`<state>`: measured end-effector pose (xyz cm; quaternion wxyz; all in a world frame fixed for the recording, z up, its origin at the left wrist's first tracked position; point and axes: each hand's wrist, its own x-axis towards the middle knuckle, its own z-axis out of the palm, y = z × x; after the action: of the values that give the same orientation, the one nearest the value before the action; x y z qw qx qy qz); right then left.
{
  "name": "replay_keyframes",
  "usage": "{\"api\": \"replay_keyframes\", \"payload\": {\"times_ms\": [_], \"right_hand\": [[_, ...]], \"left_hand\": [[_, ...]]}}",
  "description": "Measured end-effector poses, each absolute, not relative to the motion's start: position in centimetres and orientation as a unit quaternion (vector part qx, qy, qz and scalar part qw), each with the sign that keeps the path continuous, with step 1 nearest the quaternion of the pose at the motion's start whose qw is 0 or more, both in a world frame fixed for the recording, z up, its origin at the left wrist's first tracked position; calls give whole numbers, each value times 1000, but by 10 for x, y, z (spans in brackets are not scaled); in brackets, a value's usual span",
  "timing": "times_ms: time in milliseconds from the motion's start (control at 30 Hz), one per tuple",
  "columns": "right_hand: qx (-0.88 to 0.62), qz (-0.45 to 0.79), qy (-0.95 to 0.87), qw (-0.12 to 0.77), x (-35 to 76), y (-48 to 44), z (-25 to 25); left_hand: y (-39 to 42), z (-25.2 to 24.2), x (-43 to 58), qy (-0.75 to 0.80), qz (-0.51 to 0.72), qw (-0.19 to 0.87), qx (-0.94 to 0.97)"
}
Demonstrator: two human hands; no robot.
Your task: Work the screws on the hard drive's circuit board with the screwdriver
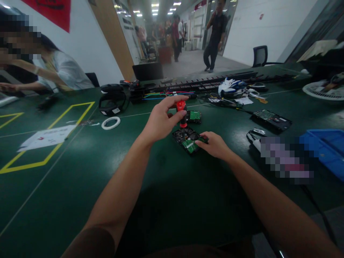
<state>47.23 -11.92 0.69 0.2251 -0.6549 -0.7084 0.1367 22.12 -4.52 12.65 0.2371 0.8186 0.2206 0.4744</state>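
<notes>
My left hand (165, 120) is closed round the red and black handle of a screwdriver (183, 116), held upright. Its lower end points down onto a hard drive (189, 139) lying on the green table, with its green circuit board showing. Whether the tip sits in a screw is too small to tell. My right hand (213, 144) grips the right edge of this hard drive, thumb on top. Just behind the screwdriver, partly hidden by it, lies a second drive (195, 115) with a green board.
A third hard drive (271, 120) lies to the right, near a blue bin (326, 150). A tape roll (111, 123) and a paper sheet (48, 138) are on the left. Cables (169, 95) and blue-white gloves (231, 86) line the back. A person (64, 68) sits at far left.
</notes>
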Motion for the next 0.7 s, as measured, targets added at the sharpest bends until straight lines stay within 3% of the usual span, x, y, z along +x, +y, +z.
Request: {"api": "replay_keyframes", "payload": {"times_ms": [200, 433, 600, 700], "right_hand": [[-660, 173, -673, 287, 474, -116, -3], [-676, 199, -637, 312, 467, -117, -1], [-678, 225, -628, 309, 467, -117, 1], [-677, 240, -622, 312, 467, -118, 2]], "left_hand": [[-42, 124, 224, 195, 490, 387, 757], [-48, 126, 228, 214, 505, 398, 736], [-48, 127, 228, 217, 527, 343, 747], [-45, 122, 232, 201, 549, 394, 709]]}}
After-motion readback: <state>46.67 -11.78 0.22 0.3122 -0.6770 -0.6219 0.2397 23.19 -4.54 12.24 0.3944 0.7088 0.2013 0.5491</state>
